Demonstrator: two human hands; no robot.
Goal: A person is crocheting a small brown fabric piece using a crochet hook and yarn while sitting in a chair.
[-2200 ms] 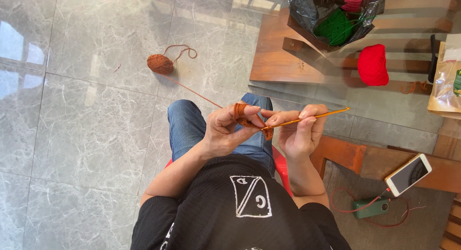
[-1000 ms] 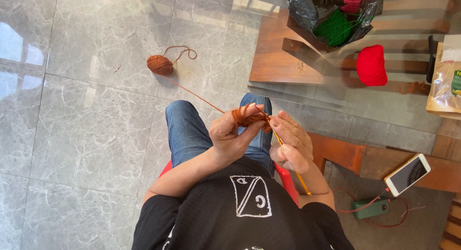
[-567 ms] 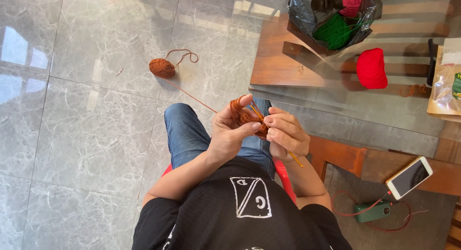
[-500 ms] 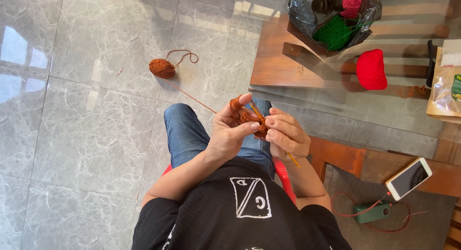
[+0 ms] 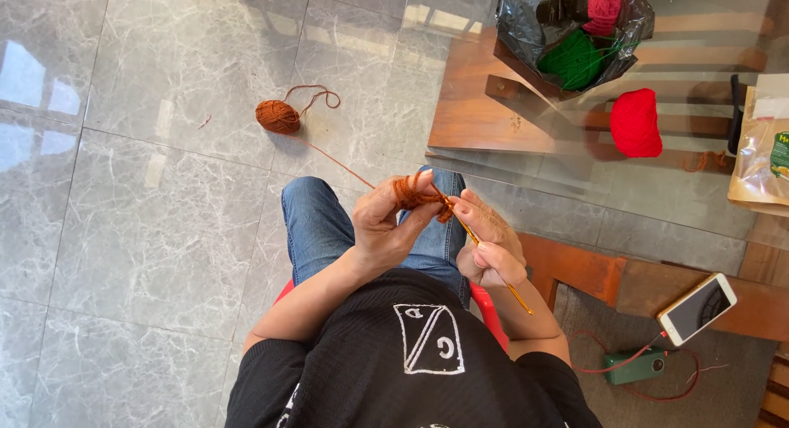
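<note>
Rust-orange yarn ball (image 5: 277, 116), red yarn ball (image 5: 635, 122), green yarn (image 5: 573, 60), grey marbled floor (image 5: 156, 223).

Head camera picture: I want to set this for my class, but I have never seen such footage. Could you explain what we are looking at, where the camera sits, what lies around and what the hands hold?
There is no machine here: a seated person works with two bare hands. The one camera is worn on the head and looks straight down, so you see the black shirt, the jeans and the floor below.

The left hand pinches a small piece of orange-brown yarn work. The right hand holds a thin yellow hook whose tip goes into that work. A strand runs from it to an orange-brown yarn ball on the grey tiled floor.

On the glass table lie a red yarn ball and a black bag with green and red yarn. A phone lies at lower right, plugged in.
</note>
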